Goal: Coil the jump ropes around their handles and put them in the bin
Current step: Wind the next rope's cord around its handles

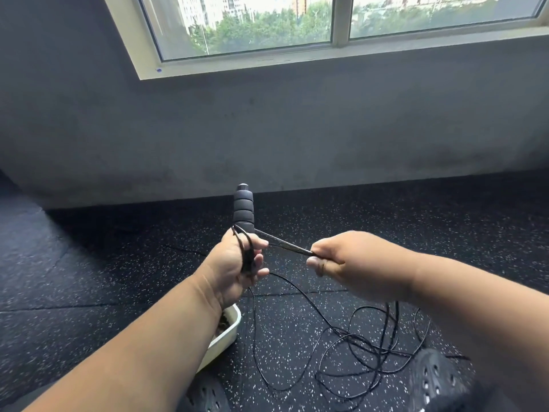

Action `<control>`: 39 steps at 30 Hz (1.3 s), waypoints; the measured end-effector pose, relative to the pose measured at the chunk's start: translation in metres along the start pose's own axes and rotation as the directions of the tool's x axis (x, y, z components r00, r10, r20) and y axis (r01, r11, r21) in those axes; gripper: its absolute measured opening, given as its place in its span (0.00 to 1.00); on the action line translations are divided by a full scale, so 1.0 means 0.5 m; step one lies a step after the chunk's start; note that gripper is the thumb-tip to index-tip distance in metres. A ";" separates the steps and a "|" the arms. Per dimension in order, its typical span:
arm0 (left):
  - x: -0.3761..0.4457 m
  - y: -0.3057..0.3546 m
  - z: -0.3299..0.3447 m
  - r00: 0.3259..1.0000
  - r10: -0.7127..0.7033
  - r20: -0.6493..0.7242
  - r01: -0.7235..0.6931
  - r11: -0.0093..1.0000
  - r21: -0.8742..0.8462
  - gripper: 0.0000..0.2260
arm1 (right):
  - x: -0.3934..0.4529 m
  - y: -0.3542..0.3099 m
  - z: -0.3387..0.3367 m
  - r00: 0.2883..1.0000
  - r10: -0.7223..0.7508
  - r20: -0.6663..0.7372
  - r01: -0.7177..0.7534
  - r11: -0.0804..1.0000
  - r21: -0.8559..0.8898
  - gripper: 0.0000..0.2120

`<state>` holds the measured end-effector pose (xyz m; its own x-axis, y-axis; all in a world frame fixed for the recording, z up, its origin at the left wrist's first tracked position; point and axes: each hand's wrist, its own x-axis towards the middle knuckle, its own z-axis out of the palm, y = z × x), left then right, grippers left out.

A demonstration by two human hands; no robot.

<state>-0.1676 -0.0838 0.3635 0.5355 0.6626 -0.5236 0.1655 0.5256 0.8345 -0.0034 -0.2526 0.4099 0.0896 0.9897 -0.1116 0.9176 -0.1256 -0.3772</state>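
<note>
My left hand grips the lower part of a dark foam jump rope handle, which stands upright above my fist. A turn of thin black rope lies across that hand's thumb side. My right hand pinches the rope, pulled taut between the handle and its fingers. The remaining rope lies in loose tangled loops on the floor below my right arm. A white bin sits on the floor under my left forearm, mostly hidden by it.
Speckled black rubber flooring stretches to a grey wall with a window above. My two dark perforated shoes show at the bottom, the right one beside the rope loops.
</note>
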 end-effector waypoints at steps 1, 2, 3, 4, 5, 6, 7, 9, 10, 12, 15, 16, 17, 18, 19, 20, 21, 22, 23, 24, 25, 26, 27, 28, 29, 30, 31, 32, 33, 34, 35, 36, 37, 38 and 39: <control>0.000 -0.001 0.003 1.000 0.010 -0.016 -0.009 1.000 0.029 0.13 | -0.003 0.005 -0.008 1.000 -0.010 -0.017 0.010 1.000 0.002 0.19; 0.002 -0.003 0.004 0.998 0.027 -0.048 -0.024 0.996 0.081 0.13 | -0.008 0.008 -0.014 0.999 -0.021 -0.035 0.021 1.000 0.006 0.20; 0.005 -0.006 0.002 0.994 0.061 -0.086 -0.048 0.988 0.145 0.13 | -0.013 0.009 -0.020 0.998 -0.033 -0.055 0.034 0.999 0.009 0.21; 0.009 -0.011 -0.002 0.983 0.136 -0.123 -0.099 0.959 0.267 0.15 | -0.016 0.007 -0.026 0.996 -0.047 -0.072 0.048 0.999 0.011 0.21; 0.015 -0.018 -0.007 0.959 0.249 -0.137 -0.165 0.880 0.446 0.18 | -0.020 0.004 -0.033 0.994 -0.063 -0.091 0.065 0.998 0.019 0.22; 0.014 -0.022 -0.008 0.929 0.355 -0.109 -0.207 0.739 0.641 0.21 | -0.021 0.001 -0.041 0.990 -0.076 -0.116 0.080 0.996 0.031 0.22; 0.010 -0.024 -0.006 0.905 0.421 -0.063 -0.208 0.567 0.797 0.22 | -0.020 0.001 -0.049 0.986 -0.086 -0.145 0.093 0.995 0.040 0.22; -0.006 -0.029 0.011 0.894 0.447 0.032 -0.197 0.328 0.924 0.20 | -0.019 0.004 -0.064 0.977 -0.100 -0.188 0.111 0.993 0.046 0.21; -0.013 -0.035 0.020 0.896 0.435 0.085 -0.206 0.240 0.949 0.19 | -0.020 0.005 -0.070 0.975 -0.113 -0.191 0.122 0.992 0.038 0.21; -0.031 -0.052 0.043 0.908 0.371 0.196 -0.229 0.048 0.972 0.18 | -0.025 0.004 -0.075 0.977 -0.150 -0.154 0.150 0.989 -0.012 0.20; -0.059 -0.070 0.061 0.906 0.232 0.354 -0.345 -0.079 0.935 0.17 | -0.023 0.012 -0.066 0.983 -0.149 -0.110 0.154 0.987 0.042 0.20; -0.069 -0.070 0.064 0.894 0.188 0.407 -0.402 -0.064 0.913 0.17 | -0.017 0.021 -0.063 0.985 -0.128 -0.112 0.141 0.983 0.117 0.19; -0.081 -0.067 0.069 0.873 0.154 0.462 -0.461 -0.046 0.886 0.18 | -0.010 0.035 -0.059 0.988 -0.099 -0.119 0.122 0.971 0.205 0.18; -0.087 -0.065 0.072 0.844 0.145 0.516 -0.518 -0.023 0.855 0.20 | -0.004 0.050 -0.056 0.990 -0.057 -0.127 0.093 0.950 0.297 0.17; -0.094 -0.061 0.074 0.807 0.164 0.568 -0.574 -0.008 0.819 0.21 | 0.002 0.065 -0.052 0.992 -0.012 -0.128 0.061 0.922 0.382 0.15; -0.096 -0.059 0.076 0.773 0.195 0.604 -0.616 0.000 0.788 0.21 | 0.007 0.080 -0.045 0.992 0.025 -0.120 0.032 0.892 0.450 0.15; -0.096 -0.058 0.077 0.740 0.231 0.632 -0.653 0.019 0.757 0.21 | 0.010 0.092 -0.036 0.993 0.053 -0.106 0.008 0.861 0.509 0.15; -0.095 -0.060 0.077 0.717 0.259 0.648 -0.684 0.081 0.725 0.22 | 0.013 0.100 -0.025 0.994 0.069 -0.082 -0.008 0.812 0.583 0.15; -0.095 -0.062 0.075 0.704 0.280 0.652 -0.707 0.192 0.681 0.23 | 0.016 0.107 -0.009 0.995 0.080 -0.056 -0.023 0.747 0.665 0.15; -0.093 -0.064 0.073 0.704 0.296 0.646 -0.710 0.312 0.631 0.25 | 0.019 0.111 0.005 0.995 0.092 -0.034 -0.036 0.663 0.748 0.15; -0.091 -0.066 0.070 0.708 0.314 0.633 -0.702 0.415 0.579 0.26 | 0.021 0.112 0.018 0.994 0.105 -0.015 -0.050 0.587 0.808 0.15; -0.092 -0.067 0.068 0.714 0.335 0.615 -0.690 0.482 0.539 0.27 | 0.024 0.111 0.029 0.994 0.113 -0.011 -0.053 0.542 0.839 0.15; -0.092 -0.068 0.068 0.717 0.359 0.597 -0.685 0.518 0.512 0.27 | 0.028 0.110 0.039 0.992 0.122 -0.019 -0.050 0.538 0.841 0.14; -0.091 -0.070 0.067 0.720 0.385 0.577 -0.683 0.539 0.493 0.26 | 0.031 0.105 0.049 0.991 0.128 -0.023 -0.052 0.546 0.836 0.13; -0.090 -0.073 0.068 0.727 0.406 0.554 -0.676 0.562 0.476 0.25 | 0.033 0.100 0.059 0.989 0.145 -0.020 -0.065 0.552 0.831 0.11; -0.086 -0.077 0.069 0.745 0.416 0.521 -0.658 0.588 0.470 0.25 | 0.035 0.092 0.069 0.984 0.177 -0.006 -0.093 0.546 0.833 0.11; -0.085 -0.079 0.071 0.769 0.413 0.487 -0.628 0.627 0.460 0.25 | 0.036 0.082 0.079 0.979 0.206 0.010 -0.122 0.536 0.836 0.12; -0.083 -0.082 0.070 0.792 0.411 0.450 -0.599 0.665 0.446 0.27 | 0.037 0.072 0.089 0.975 0.223 0.021 -0.138 0.523 0.841 0.14; -0.078 -0.083 0.069 0.808 0.419 0.414 -0.579 0.694 0.428 0.28 | 0.040 0.064 0.101 0.973 0.231 0.023 -0.141 0.508 0.850 0.15; -0.074 -0.085 0.066 0.818 0.430 0.382 -0.568 0.711 0.416 0.29 | 0.043 0.058 0.110 0.971 0.237 0.017 -0.135 0.488 0.862 0.15; -0.070 -0.084 0.063 0.821 0.434 0.370 -0.563 0.722 0.402 0.31 | 0.045 0.053 0.114 0.970 0.244 0.009 -0.127 0.475 0.871 0.15; -0.066 -0.084 0.060 0.820 0.432 0.375 -0.562 0.730 0.388 0.33 | 0.047 0.052 0.117 0.969 0.247 0.003 -0.125 0.478 0.869 0.16; -0.063 -0.084 0.058 0.815 0.429 0.390 -0.565 0.739 0.367 0.36 | 0.048 0.050 0.120 0.970 0.244 0.007 -0.131 0.495 0.859 0.17; -0.062 -0.084 0.058 0.808 0.430 0.403 -0.567 0.751 0.336 0.38 | 0.048 0.050 0.121 0.971 0.237 0.022 -0.144 0.512 0.847 0.20; -0.061 -0.083 0.059 0.803 0.435 0.408 -0.568 0.764 0.305 0.38 | 0.047 0.050 0.123 0.973 0.226 0.039 -0.156 0.528 0.835 0.23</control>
<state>-0.1666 -0.1416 0.3498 0.8396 0.5431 0.0122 0.0750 -0.1381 0.9876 -0.0022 -0.2367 0.3412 0.2795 0.9324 -0.2292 0.1474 -0.2776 -0.9493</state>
